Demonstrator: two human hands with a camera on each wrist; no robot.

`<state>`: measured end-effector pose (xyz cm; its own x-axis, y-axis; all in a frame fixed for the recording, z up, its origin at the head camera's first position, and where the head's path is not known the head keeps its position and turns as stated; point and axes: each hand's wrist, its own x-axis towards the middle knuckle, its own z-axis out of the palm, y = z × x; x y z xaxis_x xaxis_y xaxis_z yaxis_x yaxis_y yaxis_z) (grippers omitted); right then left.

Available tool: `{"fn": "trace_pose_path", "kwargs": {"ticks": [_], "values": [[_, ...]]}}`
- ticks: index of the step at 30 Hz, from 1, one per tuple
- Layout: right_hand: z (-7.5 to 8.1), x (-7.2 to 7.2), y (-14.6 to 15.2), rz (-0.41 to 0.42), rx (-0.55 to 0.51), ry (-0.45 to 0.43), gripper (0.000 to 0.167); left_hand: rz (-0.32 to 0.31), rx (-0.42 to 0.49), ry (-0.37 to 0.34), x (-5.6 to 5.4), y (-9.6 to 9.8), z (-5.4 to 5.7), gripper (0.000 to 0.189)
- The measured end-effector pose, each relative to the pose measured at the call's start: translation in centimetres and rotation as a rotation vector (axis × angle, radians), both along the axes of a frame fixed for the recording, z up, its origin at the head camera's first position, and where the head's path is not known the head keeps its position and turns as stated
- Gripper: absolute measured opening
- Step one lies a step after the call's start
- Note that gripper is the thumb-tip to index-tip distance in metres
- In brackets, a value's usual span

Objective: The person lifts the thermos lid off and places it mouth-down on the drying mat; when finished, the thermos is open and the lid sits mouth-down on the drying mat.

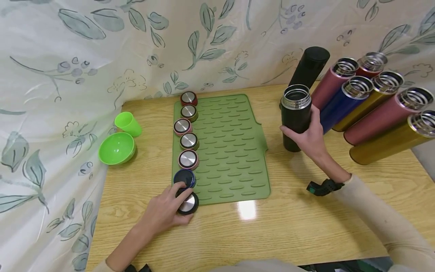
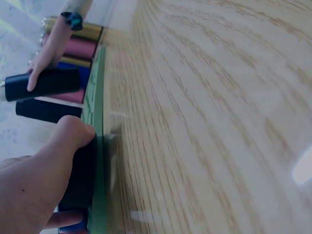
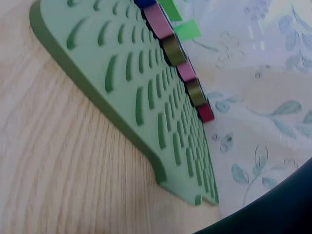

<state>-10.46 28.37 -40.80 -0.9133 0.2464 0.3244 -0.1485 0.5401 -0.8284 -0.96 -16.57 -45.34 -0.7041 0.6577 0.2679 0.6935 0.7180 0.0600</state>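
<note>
My left hand (image 1: 164, 211) pinches a black lid with a silver disc top (image 1: 187, 204) between thumb and fingers. The lid sits at the near end of a row along the left edge of a green drying mat (image 1: 231, 151). A fingertip lies over the dark blue lid (image 1: 184, 177) just beyond it. In the left wrist view the thumb presses the side of the black lid (image 2: 84, 170). My right hand (image 1: 310, 134) grips an upright, uncapped black flask (image 1: 295, 117) right of the mat. Only the flask's dark side (image 3: 278, 209) shows in the right wrist view.
Several more lids, including a pink one (image 1: 188, 159) and a red one (image 1: 188, 98), continue the row. Uncapped flasks in blue (image 1: 341, 104), pink, gold and red stand at right. Behind the gripped flask stands another black flask (image 1: 307, 68). A green bowl (image 1: 116, 148) and cup (image 1: 128, 124) sit left.
</note>
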Motion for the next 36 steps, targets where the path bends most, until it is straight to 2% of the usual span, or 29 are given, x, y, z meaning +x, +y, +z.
{"fn": "trace_pose_path", "kwargs": {"ticks": [5, 12, 18, 24, 29, 31, 36], "values": [[-0.6, -0.6, 1.3, -0.065, -0.053, 0.005, 0.087, 0.018, 0.025, 0.009, 0.0, -0.3, 0.0, 0.069], [-1.1, -1.4, 2.8, -0.131, -0.112, -0.018, 0.085, 0.069, 0.042, -0.019, 0.0, -0.3, 0.0, 0.072], [-1.7, -1.9, 3.5, -0.172, -0.14, -0.062, 0.083, 0.05, 0.047, -0.062, -0.1, -0.7, -0.1, 0.076], [-2.3, -2.2, 3.7, -0.178, -0.179, -0.037, 0.083, 0.024, 0.033, -0.072, -0.3, -1.0, 0.0, 0.08], [-2.5, -1.3, 4.1, -0.206, -0.215, 0.016, 0.078, 0.001, 0.015, -0.083, -0.6, -1.6, 0.5, 0.086], [-2.5, -0.6, 4.5, -0.21, -0.221, 0.025, 0.077, -0.008, 0.024, -0.064, -0.8, -1.9, 0.8, 0.086], [-2.1, 1.3, 5.2, -0.236, -0.236, 0.061, 0.077, -0.03, 0.08, 0.006, -1.7, -2.5, 1.7, 0.07]]}}
